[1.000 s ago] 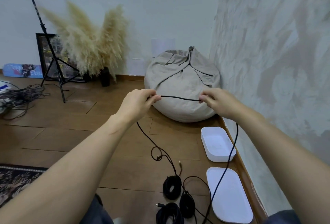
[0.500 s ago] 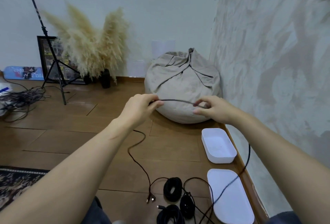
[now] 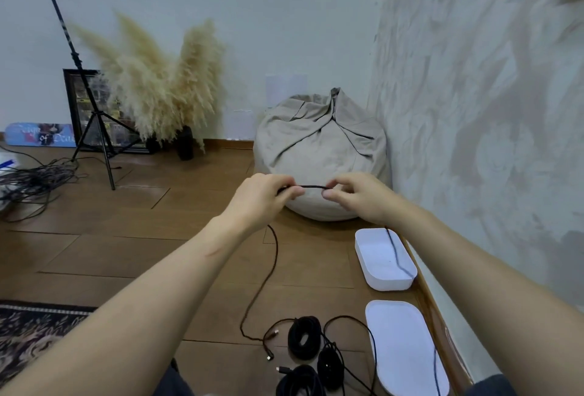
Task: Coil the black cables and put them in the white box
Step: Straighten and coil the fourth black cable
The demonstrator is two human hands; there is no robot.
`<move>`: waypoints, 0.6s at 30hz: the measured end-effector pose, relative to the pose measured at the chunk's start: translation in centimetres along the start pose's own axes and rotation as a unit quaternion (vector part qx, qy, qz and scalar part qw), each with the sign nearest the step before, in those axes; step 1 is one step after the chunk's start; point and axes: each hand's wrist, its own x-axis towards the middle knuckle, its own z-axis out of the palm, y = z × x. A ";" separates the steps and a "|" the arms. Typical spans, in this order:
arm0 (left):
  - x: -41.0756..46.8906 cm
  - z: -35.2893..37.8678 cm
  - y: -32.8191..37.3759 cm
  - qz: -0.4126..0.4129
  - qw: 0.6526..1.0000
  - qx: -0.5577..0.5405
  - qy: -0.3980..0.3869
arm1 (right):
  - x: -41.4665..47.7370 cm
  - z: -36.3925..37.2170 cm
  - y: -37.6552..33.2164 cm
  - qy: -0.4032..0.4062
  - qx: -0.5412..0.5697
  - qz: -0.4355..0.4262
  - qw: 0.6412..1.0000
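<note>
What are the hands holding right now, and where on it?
One black cable: left hand and right hand each pinch it partway along, a short stretch spanning between them.

Both bare forearms stretch forward. The left hand (image 3: 260,198) and right hand (image 3: 360,198), near each other, each pinch the black cable (image 3: 311,186) with curled fingers.

Black cable (image 3: 311,187); white box (image 3: 384,258); beige beanbag (image 3: 319,149); brown wood floor (image 3: 132,244).

The wooden floor (image 3: 189,253), reckoned from the person's spot.
Beanbag (image 3: 319,155) at twelve o'clock, white box (image 3: 384,261) at one, white lid (image 3: 407,348) at two, coiled black cables (image 3: 305,337) close ahead, rug (image 3: 31,332) at nine, tangled wires (image 3: 31,181) at ten, tripod (image 3: 104,143) at eleven.
</note>
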 end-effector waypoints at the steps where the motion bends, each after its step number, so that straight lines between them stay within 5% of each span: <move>1: 0.1 0.1 0.0 -0.001 1.000 0.000 0.000 | 0.2 0.0 -0.4 0.008 -0.014 -0.013 1.000; 9: -0.5 -0.8 -2.3 -0.066 0.998 -0.012 0.006 | -0.7 -1.2 2.8 0.017 -0.056 0.068 0.996; 13: -0.2 -0.4 -0.2 -0.020 0.999 -0.026 -0.010 | -0.1 -0.1 0.9 0.013 0.013 0.017 1.000; 18: -0.2 -1.2 -2.1 -0.056 0.998 -0.022 0.007 | -0.3 -1.1 1.4 0.031 -0.078 0.020 0.996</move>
